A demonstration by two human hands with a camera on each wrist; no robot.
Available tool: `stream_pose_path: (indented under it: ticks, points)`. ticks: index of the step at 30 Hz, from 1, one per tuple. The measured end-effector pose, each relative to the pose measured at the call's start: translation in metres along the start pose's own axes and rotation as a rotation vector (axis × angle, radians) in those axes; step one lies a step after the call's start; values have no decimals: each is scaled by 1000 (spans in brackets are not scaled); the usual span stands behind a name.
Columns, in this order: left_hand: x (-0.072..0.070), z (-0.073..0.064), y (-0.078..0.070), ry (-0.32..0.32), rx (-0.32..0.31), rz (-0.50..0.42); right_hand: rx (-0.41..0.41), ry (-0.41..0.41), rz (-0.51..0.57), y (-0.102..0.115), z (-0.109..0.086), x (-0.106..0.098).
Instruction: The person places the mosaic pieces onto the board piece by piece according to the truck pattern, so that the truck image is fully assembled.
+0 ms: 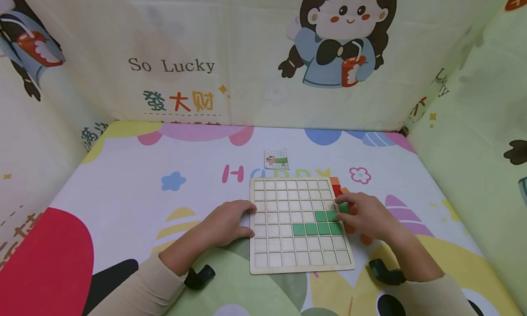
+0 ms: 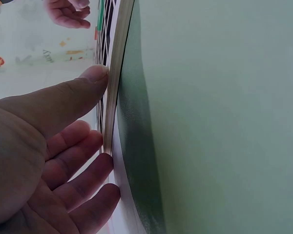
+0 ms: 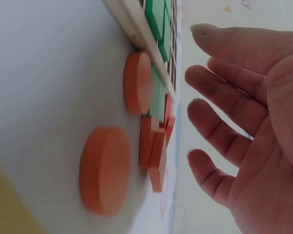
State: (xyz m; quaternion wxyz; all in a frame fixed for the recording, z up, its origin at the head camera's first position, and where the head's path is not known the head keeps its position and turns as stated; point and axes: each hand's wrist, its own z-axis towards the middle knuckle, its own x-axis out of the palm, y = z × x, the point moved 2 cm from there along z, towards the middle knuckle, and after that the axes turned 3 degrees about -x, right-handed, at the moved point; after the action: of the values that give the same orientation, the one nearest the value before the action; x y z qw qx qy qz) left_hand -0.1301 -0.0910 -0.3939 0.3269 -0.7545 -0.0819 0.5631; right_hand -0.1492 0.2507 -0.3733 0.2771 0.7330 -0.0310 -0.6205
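Observation:
A pale wooden grid board (image 1: 302,269) lies flat on the tabletop. Several green square tiles (image 1: 323,228) fill cells in two rows at its right side. My left hand (image 1: 228,222) touches the board's left edge with thumb and fingertips, seen close in the left wrist view. Over the right edge is my right hand (image 1: 366,215), its fingers apart and loosely bent, holding nothing in the right wrist view. Beside that edge lie a loose green piece (image 1: 343,207), red pieces (image 1: 336,189), orange blocks (image 3: 157,158) and orange discs (image 3: 105,170), partly hidden by the hand in the head view.
Behind the board lies a small picture card (image 1: 276,159) showing a grid with a green and orange figure. The tabletop is covered with a printed cloth (image 1: 123,179). Printed fabric walls (image 1: 247,55) enclose the back and sides.

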Motion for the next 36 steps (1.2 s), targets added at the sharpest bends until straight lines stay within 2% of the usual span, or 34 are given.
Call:
stream_pose_path:
  ticks: [10,19,36]
  points:
    - [0,0,0,-1,-7,-3,9,-28,-14,-11,-7,-5]
    - [-1,-1,0,-1,7,-5,-11,-18,-29,-21,-4,-5]
    - [-2,0,-1,10,15,-2,19,7,-33,-24,-1,0]
